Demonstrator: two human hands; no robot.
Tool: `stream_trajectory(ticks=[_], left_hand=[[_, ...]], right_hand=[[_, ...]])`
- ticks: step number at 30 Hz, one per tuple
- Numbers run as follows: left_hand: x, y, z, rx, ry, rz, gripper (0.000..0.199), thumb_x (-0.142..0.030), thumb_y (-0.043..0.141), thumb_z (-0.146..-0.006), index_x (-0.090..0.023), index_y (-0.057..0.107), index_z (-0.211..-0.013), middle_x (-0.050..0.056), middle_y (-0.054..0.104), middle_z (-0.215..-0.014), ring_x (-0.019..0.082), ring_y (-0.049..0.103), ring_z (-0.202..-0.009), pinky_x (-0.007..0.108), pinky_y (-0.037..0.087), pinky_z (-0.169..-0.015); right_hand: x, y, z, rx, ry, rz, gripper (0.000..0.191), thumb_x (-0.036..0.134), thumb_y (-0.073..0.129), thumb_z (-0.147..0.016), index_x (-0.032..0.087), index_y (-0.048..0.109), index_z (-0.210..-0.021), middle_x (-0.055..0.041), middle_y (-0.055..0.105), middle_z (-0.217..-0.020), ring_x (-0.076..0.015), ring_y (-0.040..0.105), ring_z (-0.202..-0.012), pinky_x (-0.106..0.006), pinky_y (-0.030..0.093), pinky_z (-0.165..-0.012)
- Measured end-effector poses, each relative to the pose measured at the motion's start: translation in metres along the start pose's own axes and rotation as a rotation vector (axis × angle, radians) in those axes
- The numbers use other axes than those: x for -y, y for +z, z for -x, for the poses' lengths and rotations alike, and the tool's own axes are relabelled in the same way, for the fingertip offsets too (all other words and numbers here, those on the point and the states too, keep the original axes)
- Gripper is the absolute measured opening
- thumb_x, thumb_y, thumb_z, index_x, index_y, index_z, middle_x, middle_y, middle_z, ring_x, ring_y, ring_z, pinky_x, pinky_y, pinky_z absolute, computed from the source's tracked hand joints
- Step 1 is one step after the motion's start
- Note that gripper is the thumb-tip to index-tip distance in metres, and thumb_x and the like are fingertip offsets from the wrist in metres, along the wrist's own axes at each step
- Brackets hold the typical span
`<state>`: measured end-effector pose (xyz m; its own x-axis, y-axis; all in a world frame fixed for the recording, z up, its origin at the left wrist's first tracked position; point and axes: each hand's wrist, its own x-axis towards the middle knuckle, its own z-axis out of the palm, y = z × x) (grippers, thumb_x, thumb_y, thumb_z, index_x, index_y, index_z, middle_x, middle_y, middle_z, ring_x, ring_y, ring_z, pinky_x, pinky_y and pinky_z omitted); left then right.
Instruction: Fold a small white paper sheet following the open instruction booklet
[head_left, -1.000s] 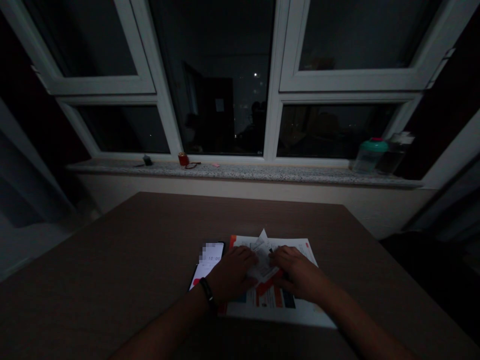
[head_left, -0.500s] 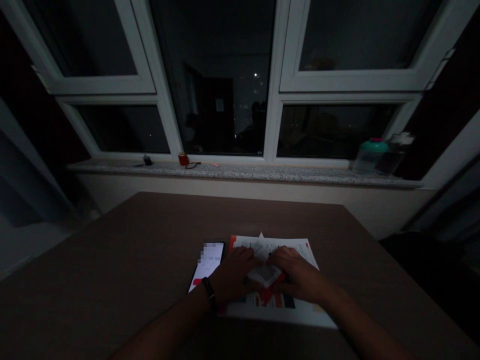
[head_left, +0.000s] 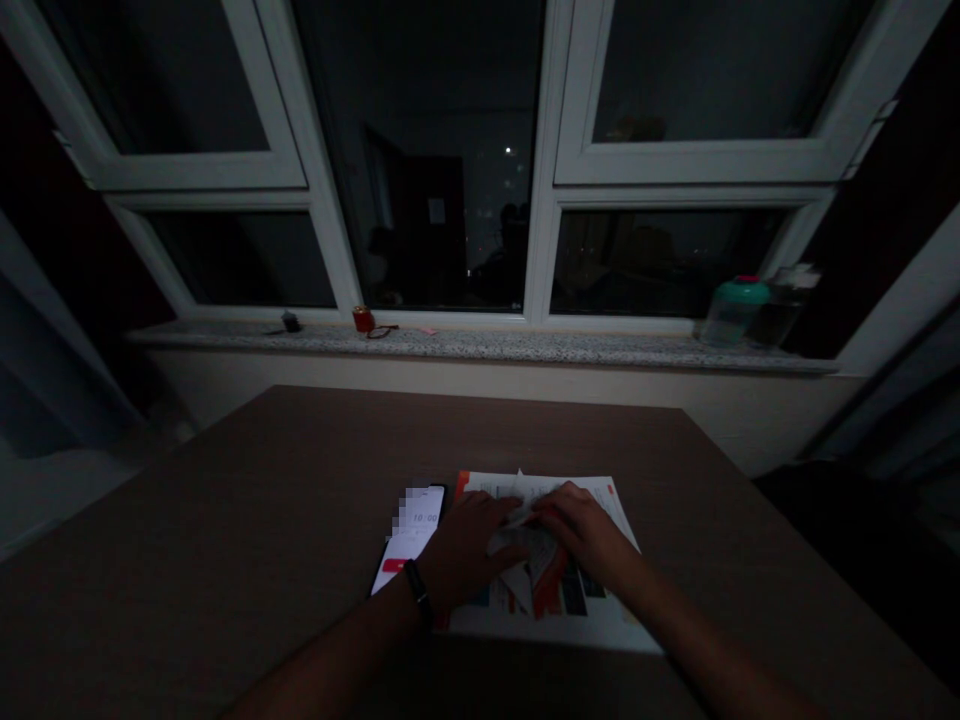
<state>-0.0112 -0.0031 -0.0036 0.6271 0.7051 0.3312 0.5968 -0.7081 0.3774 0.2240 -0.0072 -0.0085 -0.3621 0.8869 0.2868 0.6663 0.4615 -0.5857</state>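
Note:
A piece of folded printed paper (head_left: 534,558), white with red areas, lies over a larger printed sheet (head_left: 551,632). Its pointed tip sticks up past my fingers, and other flaps spread toward me. My left hand (head_left: 474,545), with a dark band at the wrist, holds the folded paper from the left, thumb across its face and fingers along its upper part. From the right, my right hand (head_left: 583,530) has its curled fingers pinching the upper right fold. The fingers hide part of the folds, and the light is dim.
Left of the sheet a lit phone (head_left: 411,535) lies on the brown table (head_left: 225,520). Beyond the table, a speckled windowsill (head_left: 495,345) bears a small red jar (head_left: 363,319), a small dark bottle (head_left: 290,321) and a teal-lidded container (head_left: 735,312).
My left thumb has moved up across the folded paper. The right fingers have curled into a pinch at its upper fold. More of the lower white and red flaps shows.

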Motion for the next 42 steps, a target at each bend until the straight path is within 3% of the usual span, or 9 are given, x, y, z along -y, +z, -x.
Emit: stream_trajectory(ticks=[3, 6, 10, 14, 19, 22, 29, 36, 42], left_hand=[[-0.006, -0.002, 0.001, -0.103, 0.023, -0.047, 0.062, -0.038, 0.065, -0.09, -0.021, 0.036, -0.143, 0.011, 0.056, -0.128, 0.028, 0.05, -0.116, 0.044, 0.04, -0.101], [-0.018, -0.009, 0.0, -0.17, 0.127, -0.155, 0.036, -0.022, 0.057, -0.093, -0.019, 0.05, -0.128, 0.01, 0.058, -0.122, 0.026, 0.052, -0.113, 0.041, 0.041, -0.099], [-0.031, -0.011, -0.003, 0.047, 0.32, -0.289, 0.015, -0.017, 0.052, -0.098, -0.021, 0.06, -0.11, 0.004, 0.064, -0.111, 0.022, 0.054, -0.108, 0.039, 0.039, -0.101], [-0.029, -0.003, -0.005, 0.096, 0.283, -0.342, 0.018, -0.017, 0.059, -0.096, -0.021, 0.061, -0.114, 0.003, 0.064, -0.113, 0.022, 0.05, -0.117, 0.042, 0.025, -0.114], [-0.022, 0.002, -0.004, 0.117, 0.253, -0.356, 0.011, -0.02, 0.059, -0.096, -0.024, 0.067, -0.103, 0.004, 0.061, -0.121, 0.023, 0.044, -0.127, 0.049, 0.018, -0.118], [-0.023, 0.004, -0.003, 0.115, 0.24, -0.361, 0.011, -0.02, 0.061, -0.095, -0.023, 0.066, -0.104, 0.004, 0.057, -0.13, 0.024, 0.042, -0.131, 0.051, 0.017, -0.118], [-0.03, 0.01, -0.004, 0.096, 0.207, -0.341, 0.024, -0.039, 0.067, -0.091, -0.023, 0.066, -0.109, 0.007, 0.055, -0.134, 0.025, 0.038, -0.135, 0.051, 0.017, -0.119], [-0.034, 0.011, -0.004, 0.123, 0.213, -0.356, 0.041, -0.052, 0.066, -0.089, -0.023, 0.063, -0.119, 0.009, 0.055, -0.134, 0.028, 0.038, -0.136, 0.052, 0.019, -0.117], [-0.032, 0.016, -0.004, 0.082, 0.231, -0.289, 0.059, -0.068, 0.055, -0.087, -0.025, 0.059, -0.128, 0.011, 0.055, -0.133, 0.03, 0.039, -0.134, 0.054, 0.019, -0.117]], right_hand=[[0.0, 0.003, -0.007, -0.013, 0.035, 0.029, 0.024, 0.034, 0.047, -0.099, 0.022, 0.068, -0.099, -0.0056, 0.064, -0.098, -0.0212, 0.058, -0.096, -0.033, 0.044, -0.087], [-0.003, 0.005, -0.013, -0.021, 0.063, 0.058, 0.024, 0.035, 0.047, -0.099, 0.021, 0.066, -0.094, -0.0043, 0.064, -0.093, -0.0206, 0.059, -0.092, -0.031, 0.043, -0.083], [-0.006, 0.007, -0.017, -0.01, 0.101, 0.089, 0.025, 0.037, 0.048, -0.098, 0.021, 0.066, -0.091, -0.0035, 0.063, -0.089, -0.0206, 0.059, -0.088, -0.03, 0.042, -0.081], [-0.003, 0.006, -0.017, -0.008, 0.12, 0.089, 0.027, 0.037, 0.047, -0.098, 0.021, 0.068, -0.097, -0.0047, 0.063, -0.092, -0.0209, 0.059, -0.09, -0.03, 0.042, -0.082], [0.005, 0.004, -0.011, 0.003, 0.115, 0.157, 0.019, 0.025, 0.057, -0.088, 0.021, 0.067, -0.104, -0.0059, 0.064, -0.096, -0.023, 0.057, -0.095, -0.031, 0.041, -0.084], [0.009, 0.003, -0.008, -0.017, 0.136, 0.271, 0.025, 0.014, 0.059, -0.079, 0.021, 0.066, -0.102, -0.0069, 0.064, -0.096, -0.0248, 0.056, -0.096, -0.032, 0.04, -0.085], [0.02, 0.003, -0.008, -0.018, 0.194, 0.539, 0.017, 0.016, 0.055, -0.085, 0.02, 0.064, -0.099, -0.0102, 0.066, -0.092, -0.0273, 0.058, -0.094, -0.037, 0.038, -0.083], [0.024, 0.011, -0.01, -0.02, 0.261, 0.602, 0.021, 0.013, 0.055, -0.083, 0.019, 0.062, -0.102, -0.0118, 0.069, -0.093, -0.0287, 0.06, -0.092, -0.038, 0.038, -0.078], [0.024, 0.012, -0.012, -0.046, 0.226, 0.629, 0.019, 0.012, 0.055, -0.085, 0.02, 0.062, -0.101, -0.0128, 0.07, -0.091, -0.0308, 0.059, -0.096, -0.04, 0.038, -0.081]])
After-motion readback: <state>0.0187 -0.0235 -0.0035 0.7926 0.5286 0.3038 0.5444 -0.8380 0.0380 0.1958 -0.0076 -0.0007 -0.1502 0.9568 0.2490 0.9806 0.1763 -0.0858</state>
